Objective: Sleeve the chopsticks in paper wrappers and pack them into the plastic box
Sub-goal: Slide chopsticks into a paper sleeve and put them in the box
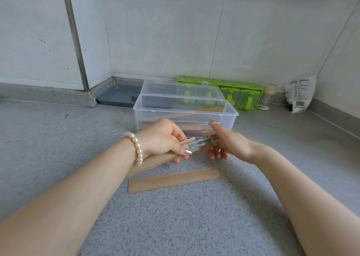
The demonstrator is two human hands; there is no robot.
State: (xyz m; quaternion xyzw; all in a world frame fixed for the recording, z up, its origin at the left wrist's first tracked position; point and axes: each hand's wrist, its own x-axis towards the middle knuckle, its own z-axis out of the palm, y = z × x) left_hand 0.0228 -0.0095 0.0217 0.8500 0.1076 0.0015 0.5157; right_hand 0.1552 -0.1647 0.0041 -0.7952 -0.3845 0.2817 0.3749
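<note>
So the left hand [165, 139] is pinching a wrapper [153, 161] at its open mouth, and the right hand [228, 140] is gripping the chopsticks [202, 141], green-patterned ones, tips just at that mouth; both are up off the counter [175, 216], right in front of the box [185, 115]. My worry is that the tips catch the paper lip and crumple or split it; a wobbly angle would do that; or only one stick goes in. The box is clear with its lid [181, 92] flipped back; inside I see several sleeved pairs lying flat and one leaning up on the rim. A spare wrapper [173, 179] lies flat near me.
</note>
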